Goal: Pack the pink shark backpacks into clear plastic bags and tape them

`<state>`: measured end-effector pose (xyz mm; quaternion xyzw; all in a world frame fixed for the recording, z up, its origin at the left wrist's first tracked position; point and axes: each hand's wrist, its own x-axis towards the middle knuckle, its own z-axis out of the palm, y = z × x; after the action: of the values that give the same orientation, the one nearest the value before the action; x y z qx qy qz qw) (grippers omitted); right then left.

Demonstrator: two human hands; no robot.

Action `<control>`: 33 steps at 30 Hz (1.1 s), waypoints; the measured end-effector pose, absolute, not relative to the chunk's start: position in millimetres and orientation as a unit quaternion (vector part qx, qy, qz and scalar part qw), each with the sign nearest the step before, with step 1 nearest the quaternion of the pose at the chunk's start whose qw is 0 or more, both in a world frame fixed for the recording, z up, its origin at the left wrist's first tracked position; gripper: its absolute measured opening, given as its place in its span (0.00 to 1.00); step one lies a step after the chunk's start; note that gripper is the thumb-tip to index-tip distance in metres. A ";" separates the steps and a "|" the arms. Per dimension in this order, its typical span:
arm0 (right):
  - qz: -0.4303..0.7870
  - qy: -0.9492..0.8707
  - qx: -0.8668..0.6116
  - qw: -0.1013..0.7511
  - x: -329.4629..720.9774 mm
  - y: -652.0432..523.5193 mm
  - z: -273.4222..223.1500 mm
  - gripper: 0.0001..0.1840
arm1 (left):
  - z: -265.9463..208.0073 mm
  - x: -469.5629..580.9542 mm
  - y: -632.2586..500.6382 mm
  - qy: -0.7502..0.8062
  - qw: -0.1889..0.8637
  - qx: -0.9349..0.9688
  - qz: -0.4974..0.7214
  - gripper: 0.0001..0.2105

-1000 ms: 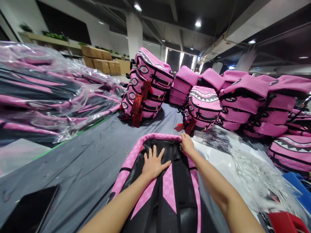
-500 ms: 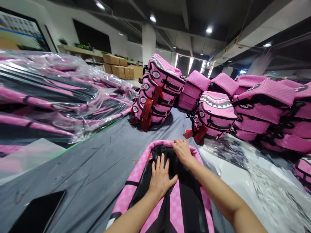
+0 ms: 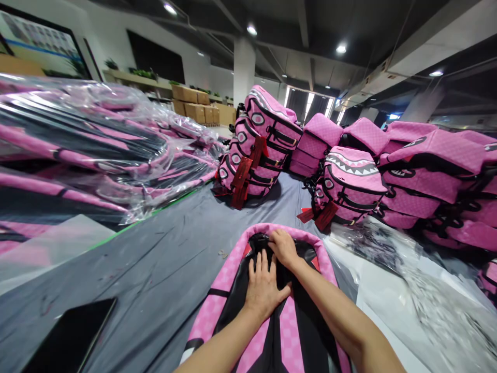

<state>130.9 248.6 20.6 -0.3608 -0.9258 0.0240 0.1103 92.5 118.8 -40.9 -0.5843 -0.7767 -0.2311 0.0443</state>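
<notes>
A pink checkered backpack (image 3: 222, 273) with a black back panel lies on the grey-covered table in front of me, its rounded top end pointing away. My left hand (image 3: 264, 282) rests flat on the black panel, fingers spread. Just beyond it, at the top end, my right hand (image 3: 284, 247) has its fingers curled against the black material beside the pink rim. The exact piece pinched there is hidden by the fingers. Bits of red show at both sides of the top, inside the rim.
Plastic-wrapped pink backpacks (image 3: 116, 134) are piled on the left. A dark phone-like slab (image 3: 72, 336) lies at the near left. Ahead stand stacked backpacks (image 3: 267, 134) with red tags, and another tagged backpack (image 3: 351, 178). Clear plastic bags (image 3: 435, 300) spread at the right.
My right hand has moved from the backpack's pink rim inward to the black top part, its fingers now curled. My left hand stays flat on the panel. The view has shifted slightly.
</notes>
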 end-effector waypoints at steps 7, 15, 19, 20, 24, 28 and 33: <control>0.062 -0.901 -0.415 0.108 103.7 273.4 16.9 0.07 | -37.5 90.3 125.1 -0.779 0.049 -0.588 -0.213 0.36; 0.125 -0.952 -0.251 0.125 198.9 178.5 39.2 0.18 | -15.4 83.5 130.3 -0.759 -0.016 -0.627 -0.172 0.32; 0.113 -0.985 -0.078 0.109 251.6 97.5 32.0 0.11 | -9.9 78.1 136.2 -0.748 -0.043 -0.606 -0.267 0.26; 0.092 -0.986 -0.099 0.093 254.1 87.5 25.8 0.11 | -5.3 76.8 133.5 -0.739 -0.052 -0.606 -0.290 0.25; 0.045 -0.976 -0.202 0.061 245.4 83.9 -2.7 0.13 | 23.0 73.7 88.3 -0.665 -0.114 -0.680 -0.287 0.22; 0.104 -0.967 -0.214 0.088 237.0 93.0 -16.3 0.14 | 42.1 76.9 14.8 -0.464 -0.216 -0.834 -0.204 0.17; 0.161 -0.935 -0.261 0.180 240.0 91.7 -10.8 0.15 | 15.0 79.4 -2.5 -0.360 -0.195 -0.903 -0.130 0.21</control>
<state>240.0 91.7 -10.8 -0.2606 -0.9347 0.1613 0.1798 79.4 -2.5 15.0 -0.9031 -0.3599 -0.1299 -0.1951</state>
